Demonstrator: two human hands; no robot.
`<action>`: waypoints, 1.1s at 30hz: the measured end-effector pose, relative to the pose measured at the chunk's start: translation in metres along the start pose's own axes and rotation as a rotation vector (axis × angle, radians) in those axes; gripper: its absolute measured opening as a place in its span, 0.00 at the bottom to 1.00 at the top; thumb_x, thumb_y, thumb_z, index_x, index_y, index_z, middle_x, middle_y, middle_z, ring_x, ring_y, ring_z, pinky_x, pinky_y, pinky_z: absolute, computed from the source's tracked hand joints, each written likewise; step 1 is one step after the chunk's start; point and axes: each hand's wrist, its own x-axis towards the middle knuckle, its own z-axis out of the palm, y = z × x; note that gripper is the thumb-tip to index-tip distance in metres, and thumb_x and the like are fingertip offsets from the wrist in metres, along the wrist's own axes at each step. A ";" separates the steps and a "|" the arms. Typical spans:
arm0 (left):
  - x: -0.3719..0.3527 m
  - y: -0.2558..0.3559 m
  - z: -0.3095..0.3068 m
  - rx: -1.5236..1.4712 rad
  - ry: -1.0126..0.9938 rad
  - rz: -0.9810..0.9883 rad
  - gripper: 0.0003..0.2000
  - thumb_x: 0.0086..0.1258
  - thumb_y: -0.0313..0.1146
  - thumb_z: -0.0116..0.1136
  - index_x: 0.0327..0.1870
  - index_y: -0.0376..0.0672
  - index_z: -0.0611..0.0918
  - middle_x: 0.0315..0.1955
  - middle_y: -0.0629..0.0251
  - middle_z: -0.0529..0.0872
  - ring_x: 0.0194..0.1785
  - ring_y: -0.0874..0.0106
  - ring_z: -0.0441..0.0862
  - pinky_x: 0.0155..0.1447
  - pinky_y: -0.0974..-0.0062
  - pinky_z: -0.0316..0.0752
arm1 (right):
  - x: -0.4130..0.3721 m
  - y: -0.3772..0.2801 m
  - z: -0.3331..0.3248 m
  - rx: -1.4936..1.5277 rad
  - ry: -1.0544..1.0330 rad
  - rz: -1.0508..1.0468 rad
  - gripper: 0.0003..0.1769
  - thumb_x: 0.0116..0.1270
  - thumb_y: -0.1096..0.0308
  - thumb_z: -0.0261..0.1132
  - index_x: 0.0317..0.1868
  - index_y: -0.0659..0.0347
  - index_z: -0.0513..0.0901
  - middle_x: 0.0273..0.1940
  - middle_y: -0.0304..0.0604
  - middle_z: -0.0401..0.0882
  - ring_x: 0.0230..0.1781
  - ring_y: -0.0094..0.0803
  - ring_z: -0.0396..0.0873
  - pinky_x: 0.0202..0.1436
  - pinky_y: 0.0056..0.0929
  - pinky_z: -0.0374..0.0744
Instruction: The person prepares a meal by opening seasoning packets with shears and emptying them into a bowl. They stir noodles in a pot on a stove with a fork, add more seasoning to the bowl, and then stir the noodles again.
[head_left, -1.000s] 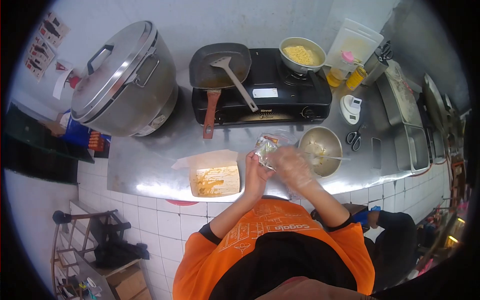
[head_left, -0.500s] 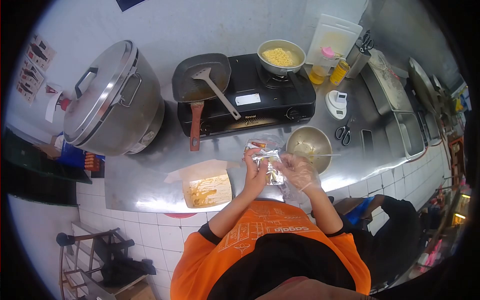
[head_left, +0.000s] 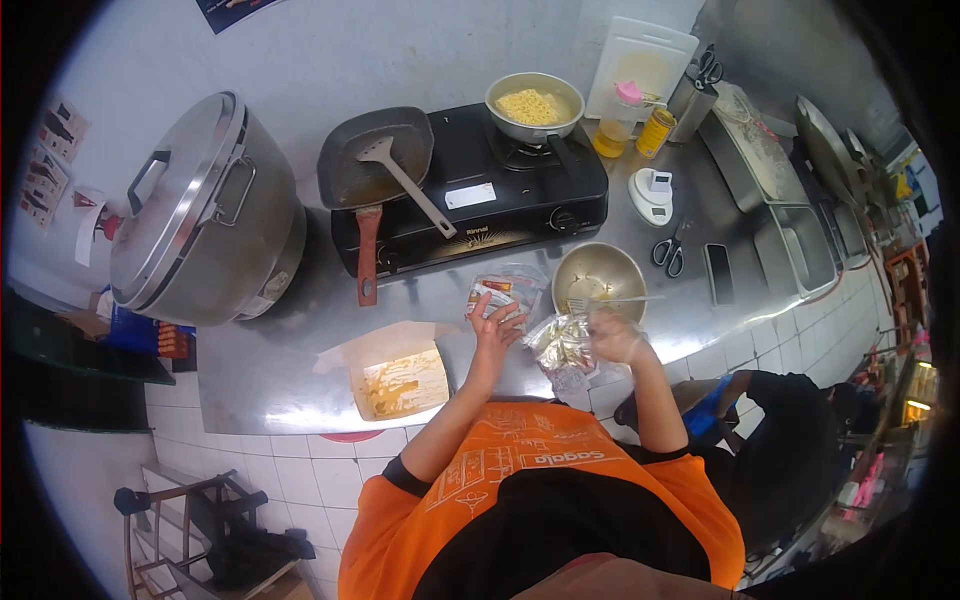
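My left hand [head_left: 492,335] is raised over the table's front with its fingers apart. Just beyond its fingertips lies a clear plastic wrapper [head_left: 528,282] with a small printed sachet in it. My right hand [head_left: 616,337], in a clear plastic glove, is closed at the edge of a crumpled silver foil packet [head_left: 560,342], slightly blurred. Behind that hand stands a metal bowl [head_left: 572,262] with a fork [head_left: 630,299] resting across it. To the left of my left hand is an open paper food tray [head_left: 402,388] smeared with brown sauce.
A black two-burner stove [head_left: 470,205] carries a square pan [head_left: 345,150] with a spatula [head_left: 405,180] and a pot [head_left: 508,122] of noodles. A large rice cooker [head_left: 205,220] stands left. Scale [head_left: 650,205], scissors [head_left: 669,256] and phone [head_left: 719,274] lie right. Another person [head_left: 785,440] is low at right.
My hands have moved apart. The right one has shifted right with the foil packet, while the left has let go and spread its fingers. The whole view has shifted slightly.
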 end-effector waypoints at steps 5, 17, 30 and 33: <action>-0.005 -0.013 0.007 -0.053 -0.135 -0.181 0.33 0.70 0.60 0.41 0.71 0.56 0.50 0.60 0.57 0.69 0.61 0.60 0.70 0.61 0.60 0.67 | -0.003 -0.051 -0.041 0.981 0.101 0.187 0.11 0.60 0.62 0.61 0.37 0.60 0.83 0.37 0.50 0.81 0.37 0.42 0.81 0.42 0.37 0.77; -0.006 -0.008 0.005 -0.285 0.053 -0.482 0.22 0.74 0.37 0.48 0.66 0.46 0.61 0.52 0.60 0.76 0.51 0.66 0.80 0.51 0.58 0.80 | -0.005 -0.040 -0.037 0.328 0.325 0.185 0.14 0.62 0.55 0.63 0.39 0.56 0.83 0.43 0.46 0.82 0.43 0.44 0.79 0.48 0.38 0.76; -0.014 -0.004 -0.017 -0.433 0.258 -0.297 0.28 0.64 0.23 0.55 0.64 0.43 0.58 0.50 0.57 0.76 0.53 0.64 0.78 0.54 0.59 0.77 | -0.003 0.113 -0.009 0.237 0.624 0.717 0.19 0.63 0.52 0.64 0.38 0.62 0.81 0.28 0.46 0.81 0.32 0.40 0.81 0.39 0.34 0.78; -0.019 0.000 -0.019 -0.417 0.265 -0.284 0.28 0.65 0.23 0.55 0.65 0.43 0.58 0.50 0.58 0.76 0.51 0.64 0.78 0.52 0.59 0.78 | 0.024 0.091 -0.004 0.679 0.804 0.514 0.18 0.67 0.53 0.60 0.32 0.62 0.81 0.24 0.43 0.79 0.24 0.31 0.78 0.32 0.28 0.76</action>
